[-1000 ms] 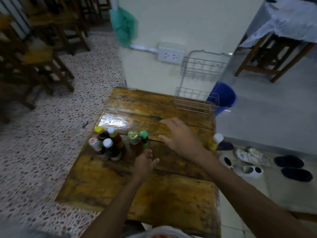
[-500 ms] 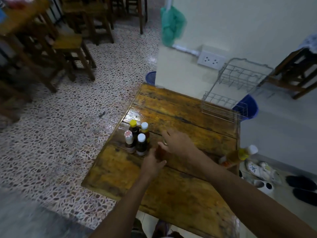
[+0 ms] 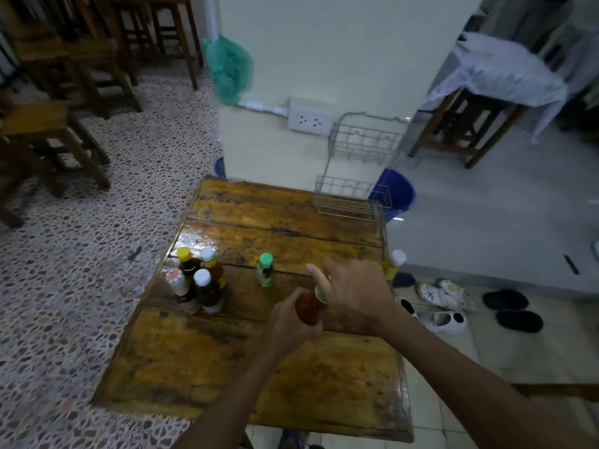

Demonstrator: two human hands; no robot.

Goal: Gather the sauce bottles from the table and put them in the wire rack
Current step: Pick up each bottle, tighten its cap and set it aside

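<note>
Worn wooden surface (image 3: 227, 361) is carrying four clustered bottles (image 3: 197, 283) at its left edge; left hand (image 3: 291, 322) is wrapping its grip around a red sauce jar (image 3: 308, 307), right hand (image 3: 356, 293) is pinching its lid, wire rack (image 3: 353, 199) is sitting at the far right corner.
</note>
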